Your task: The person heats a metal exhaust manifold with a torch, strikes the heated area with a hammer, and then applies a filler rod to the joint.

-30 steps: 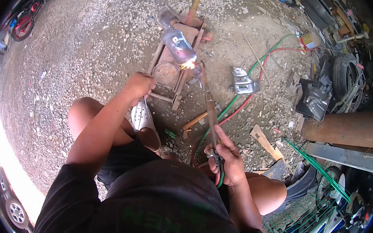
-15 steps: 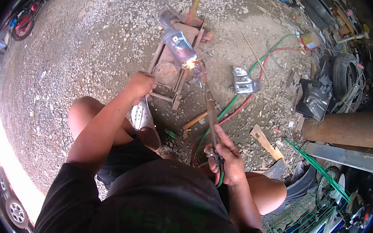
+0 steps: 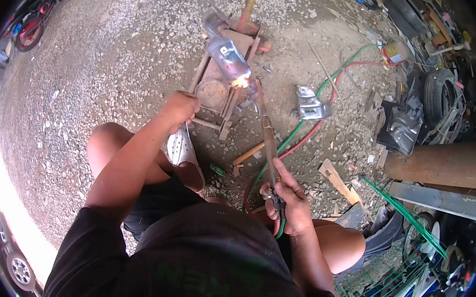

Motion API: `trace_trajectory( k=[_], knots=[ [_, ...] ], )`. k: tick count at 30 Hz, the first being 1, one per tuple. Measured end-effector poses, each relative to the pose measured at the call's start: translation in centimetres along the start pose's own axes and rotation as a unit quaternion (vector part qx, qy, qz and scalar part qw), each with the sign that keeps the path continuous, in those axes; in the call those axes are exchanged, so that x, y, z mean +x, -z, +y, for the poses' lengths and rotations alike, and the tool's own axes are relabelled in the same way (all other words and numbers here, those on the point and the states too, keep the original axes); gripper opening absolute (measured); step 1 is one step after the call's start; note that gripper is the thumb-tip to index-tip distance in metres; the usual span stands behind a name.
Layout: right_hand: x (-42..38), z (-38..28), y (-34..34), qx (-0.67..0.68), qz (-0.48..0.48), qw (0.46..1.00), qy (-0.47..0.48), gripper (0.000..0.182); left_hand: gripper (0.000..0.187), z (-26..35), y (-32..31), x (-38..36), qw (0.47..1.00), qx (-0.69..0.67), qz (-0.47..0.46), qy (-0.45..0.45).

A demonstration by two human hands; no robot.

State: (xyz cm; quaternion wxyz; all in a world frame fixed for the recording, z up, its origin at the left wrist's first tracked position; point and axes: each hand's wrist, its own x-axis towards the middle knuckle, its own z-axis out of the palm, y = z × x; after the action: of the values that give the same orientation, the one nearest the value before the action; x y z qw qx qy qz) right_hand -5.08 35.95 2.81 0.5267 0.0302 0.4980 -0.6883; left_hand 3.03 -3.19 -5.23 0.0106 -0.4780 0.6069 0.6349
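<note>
My right hand [image 3: 291,201] is wrapped around the handle of a gas torch [image 3: 270,135], whose tube points up and away from me. At its far end a bright, sparking glow [image 3: 240,82] burns at the lower end of a metal exhaust pipe section [image 3: 229,57] with a swollen, heat-tinted body. That exhaust piece lies on a rusty floor jack [image 3: 211,93]. Left of the glow, my left hand [image 3: 180,111] is closed on a thin wire rod [image 3: 185,127]; part of it hangs below the fist, over my white shoe [image 3: 182,148]. The rod's other end is hard to make out.
Green and red hoses [image 3: 312,131] run across the gravel to the right. A bent metal shield [image 3: 312,104] lies beside them, with a wooden handle [image 3: 249,154] nearer me. A rusty cylinder [image 3: 440,164], tires [image 3: 439,98] and a green wire rack [image 3: 390,283] crowd the right side.
The glow at the torch end has shifted very slightly left along the exhaust piece. Both hands stay almost where they were, with the same holds.
</note>
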Motion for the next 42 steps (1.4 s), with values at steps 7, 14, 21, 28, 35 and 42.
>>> trace_trajectory(
  k=[7, 14, 21, 28, 35, 42],
  knots=[
    [-0.3, 0.0, 0.0, -0.014, 0.004, 1.0, 0.002, 0.062, 0.022, 0.1, 0.1, -1.0, 0.999, -0.021, 0.004, -0.03],
    [-0.6, -0.1, 0.0, -0.09, 0.055, 0.994, 0.038, 0.06, 0.022, 0.0, -0.1, -1.5, 0.999, 0.017, 0.016, -0.039],
    [-0.8, -0.4, -0.1, -0.132, 0.046, 0.99, 0.018, 0.059, 0.019, 0.2, -0.5, -1.1, 0.999, 0.007, 0.003, -0.037],
    [-0.3, -0.2, 0.2, -0.142, 0.046, 0.989, 0.022, 0.058, 0.017, 0.6, -1.5, -1.2, 1.0, -0.015, 0.019, -0.02],
    [-0.4, -0.3, 0.1, -0.146, 0.032, 0.989, 0.011, 0.059, 0.022, 0.4, -1.4, -1.5, 0.998, 0.038, 0.019, -0.037],
    [-0.6, -0.3, -0.3, -0.184, 0.028, 0.982, 0.003, 0.06, 0.026, -0.3, -0.8, -1.1, 0.995, 0.09, 0.02, -0.032]
  ],
)
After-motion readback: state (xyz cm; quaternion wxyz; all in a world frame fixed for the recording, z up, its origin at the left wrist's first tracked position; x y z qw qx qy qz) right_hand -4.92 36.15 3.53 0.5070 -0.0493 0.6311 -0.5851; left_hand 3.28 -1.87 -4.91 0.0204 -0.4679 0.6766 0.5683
